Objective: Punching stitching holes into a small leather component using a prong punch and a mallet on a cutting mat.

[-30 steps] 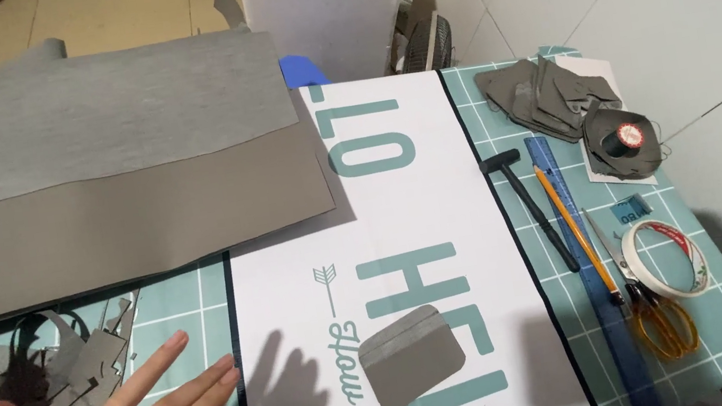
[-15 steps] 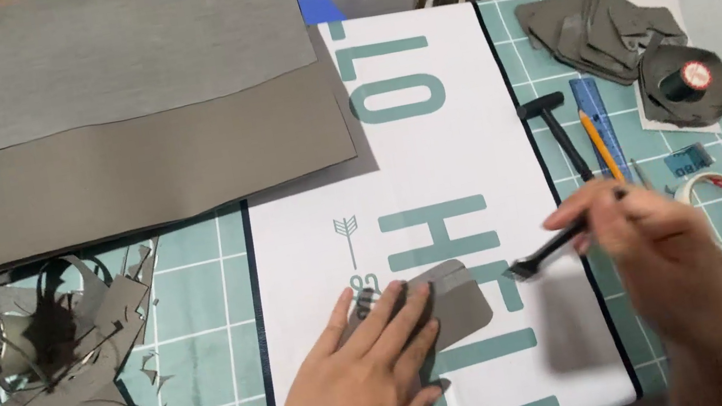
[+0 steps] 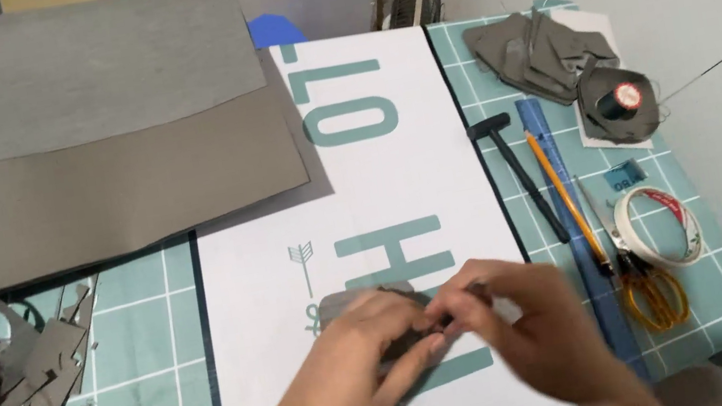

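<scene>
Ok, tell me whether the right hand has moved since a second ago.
Yes. The right hand came in from past the scissors at the mat's right edge, leftward onto the white sheet, meeting the left hand.

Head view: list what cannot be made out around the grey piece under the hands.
- Grey piece: mostly covered by the left hand and right hand; its outline is hidden.
- Whatever the right fingers pinch: blurred by motion, too small.
- Scissors: blade tips hard to separate from the blue ruler.
- Grey scraps: cut off by the left edge.
</scene>
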